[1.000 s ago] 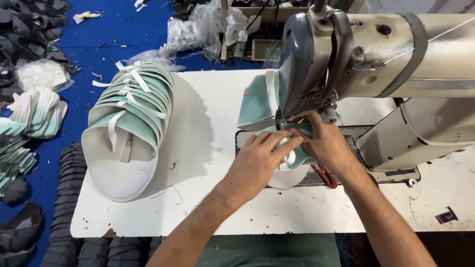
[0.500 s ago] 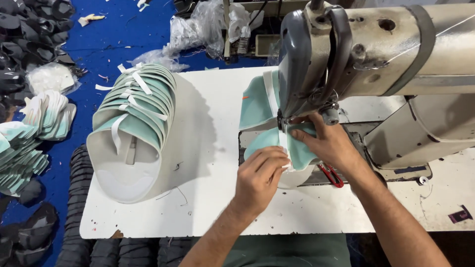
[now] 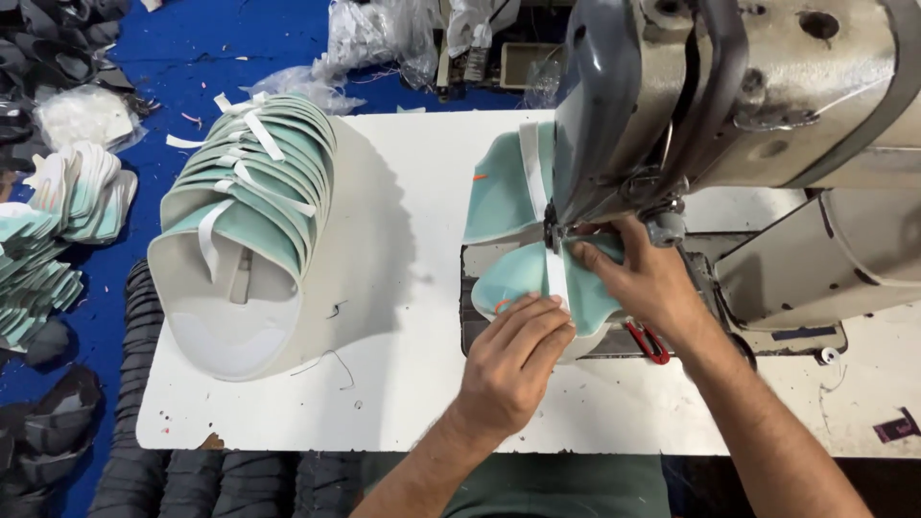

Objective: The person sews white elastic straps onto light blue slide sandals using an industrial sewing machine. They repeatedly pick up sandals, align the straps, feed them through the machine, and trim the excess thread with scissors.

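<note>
mint fabric piece (image 3: 513, 278), white strip (image 3: 554, 273), flat under needle

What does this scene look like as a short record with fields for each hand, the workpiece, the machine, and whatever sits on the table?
Left hand: flat on the mint-green piece, fingers beside the white strip.
Right hand: pressing the piece near the needle.
Workpiece: mint-green piece with white strip, under the presser area.
Machine: sewing machine, grey, worn.
Table: white table, holding a nested stack of mint-green pieces.
Beside right hand: red-handled tool.
</note>
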